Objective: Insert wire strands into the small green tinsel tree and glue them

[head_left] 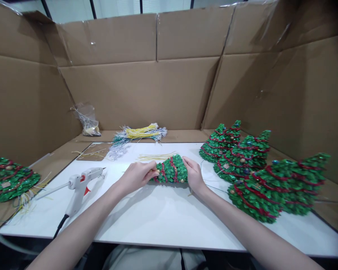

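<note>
A small green artificial Christmas tree (173, 169) with red tinsel garland lies on its side between my hands, just over the white board (163, 217). My left hand (139, 173) is closed around its left end, fingers pinched together. At the tree's right end my right hand (193, 174) grips the edge with thumb and fingers. Parts of the tree are hidden behind both hands. Thin yellow wires (154, 156) lie on the board just behind it.
A white glue gun (80, 187) stands at left. Several decorated trees (242, 157) stand at right, and another tree (9, 178) is at far left. Wire bundles (141, 133) and a plastic bag (87, 120) lie at the back, before cardboard walls (135, 90).
</note>
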The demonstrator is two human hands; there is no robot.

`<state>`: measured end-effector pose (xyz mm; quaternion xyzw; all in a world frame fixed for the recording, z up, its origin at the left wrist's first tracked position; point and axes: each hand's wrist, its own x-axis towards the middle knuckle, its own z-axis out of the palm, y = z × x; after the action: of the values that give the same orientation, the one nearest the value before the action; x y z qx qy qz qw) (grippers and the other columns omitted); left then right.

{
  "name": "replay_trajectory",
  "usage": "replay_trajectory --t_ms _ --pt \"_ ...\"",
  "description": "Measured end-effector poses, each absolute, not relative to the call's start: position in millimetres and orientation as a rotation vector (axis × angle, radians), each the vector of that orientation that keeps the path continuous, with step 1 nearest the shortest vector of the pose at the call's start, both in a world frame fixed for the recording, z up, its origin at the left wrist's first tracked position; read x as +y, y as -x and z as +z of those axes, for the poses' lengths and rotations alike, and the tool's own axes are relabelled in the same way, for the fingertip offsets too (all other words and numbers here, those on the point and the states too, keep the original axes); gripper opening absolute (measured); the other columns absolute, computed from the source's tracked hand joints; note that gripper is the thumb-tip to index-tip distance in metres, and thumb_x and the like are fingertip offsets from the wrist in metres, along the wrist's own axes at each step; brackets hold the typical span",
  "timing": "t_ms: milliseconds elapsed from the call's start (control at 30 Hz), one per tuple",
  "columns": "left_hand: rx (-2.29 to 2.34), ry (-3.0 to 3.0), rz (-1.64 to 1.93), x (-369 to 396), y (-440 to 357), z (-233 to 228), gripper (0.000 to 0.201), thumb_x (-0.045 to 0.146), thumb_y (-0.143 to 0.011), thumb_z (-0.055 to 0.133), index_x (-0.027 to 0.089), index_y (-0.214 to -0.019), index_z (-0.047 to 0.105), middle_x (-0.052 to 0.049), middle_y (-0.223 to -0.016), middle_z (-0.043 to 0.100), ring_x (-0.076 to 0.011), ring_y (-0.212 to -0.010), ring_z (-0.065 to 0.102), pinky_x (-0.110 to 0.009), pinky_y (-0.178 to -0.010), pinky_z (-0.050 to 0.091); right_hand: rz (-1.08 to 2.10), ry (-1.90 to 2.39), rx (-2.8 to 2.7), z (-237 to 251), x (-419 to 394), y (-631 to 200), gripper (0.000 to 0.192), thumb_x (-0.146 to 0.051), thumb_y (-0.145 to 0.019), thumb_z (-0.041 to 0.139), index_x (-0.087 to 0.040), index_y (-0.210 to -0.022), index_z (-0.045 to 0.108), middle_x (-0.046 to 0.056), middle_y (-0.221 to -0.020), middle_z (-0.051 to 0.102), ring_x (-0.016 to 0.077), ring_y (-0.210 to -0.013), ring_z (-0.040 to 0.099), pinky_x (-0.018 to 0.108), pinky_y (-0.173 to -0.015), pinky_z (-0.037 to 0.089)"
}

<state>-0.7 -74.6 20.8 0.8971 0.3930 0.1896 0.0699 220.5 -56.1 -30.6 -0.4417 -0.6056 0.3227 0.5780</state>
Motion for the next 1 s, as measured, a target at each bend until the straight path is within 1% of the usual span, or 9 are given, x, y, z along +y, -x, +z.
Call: replay_trajectory --t_ms 433,600,700,867,1000 --pt "1.172 -2.68 0.583 -74.5 0.7 20.5 0.016 0.032 -0.092 0.038 0.021 -0.084 0.047 0.001 -0.074 0.064 -0.0124 -0.063 0.059 -0.019 -0.057 0.035 0.763 1.034 -1.417 -31.9 -55.3 -221.8 0.036 -0.044 -0.084 0.045 -0.019 -0.059 0.037 -0.003 -0.058 0.034 0.0118 -0.057 0.031 0.024 -0.052 0.026" --pt "1.149 -2.688 0.589 -75.4 0.8 21.7 0.017 0.03 -0.092 0.037 0.021 -0.083 0.047 0.001 -0.074 0.063 -0.0115 -0.06 0.056 -0.019 -0.055 0.033 0.751 1.032 -1.426 -31.4 -55.4 -222.0 0.036 -0.043 -0.084 0.044 -0.019 -0.059 0.036 -0.003 -0.058 0.034 0.0119 -0.057 0.031 0.024 -0.053 0.025" --pt "1.168 -2.703 0.588 -74.8 0.3 20.4 0.016 0.03 -0.092 0.036 0.021 -0.083 0.046 0.001 -0.076 0.063 -0.0124 -0.062 0.058 -0.02 -0.055 0.033 0.748 1.035 -1.428 -30.6 -55.5 -221.8 0.035 -0.044 -0.084 0.044 -0.019 -0.059 0.036 -0.003 -0.058 0.034 0.012 -0.058 0.031 0.025 -0.053 0.025" --pt "1.232 -2.762 0.572 -73.3 -0.5 19.4 0.015 0.03 -0.092 0.037 0.022 -0.085 0.046 0.001 -0.072 0.062 -0.0133 -0.061 0.058 -0.021 -0.055 0.032 0.726 1.044 -1.436 -29.7 -55.9 -221.7 0.037 -0.044 -0.084 0.044 -0.019 -0.058 0.035 -0.003 -0.057 0.033 0.012 -0.057 0.03 0.025 -0.053 0.025" --pt "1.207 -2.729 0.584 -73.3 -0.2 19.4 0.014 0.03 -0.092 0.037 0.021 -0.084 0.045 0.001 -0.075 0.063 -0.0138 -0.064 0.058 -0.021 -0.056 0.033 0.731 1.063 -1.438 -32.1 -55.2 -222.2 0.038 -0.046 -0.084 0.044 -0.02 -0.059 0.034 -0.003 -0.057 0.032 0.0118 -0.057 0.03 0.024 -0.052 0.025"
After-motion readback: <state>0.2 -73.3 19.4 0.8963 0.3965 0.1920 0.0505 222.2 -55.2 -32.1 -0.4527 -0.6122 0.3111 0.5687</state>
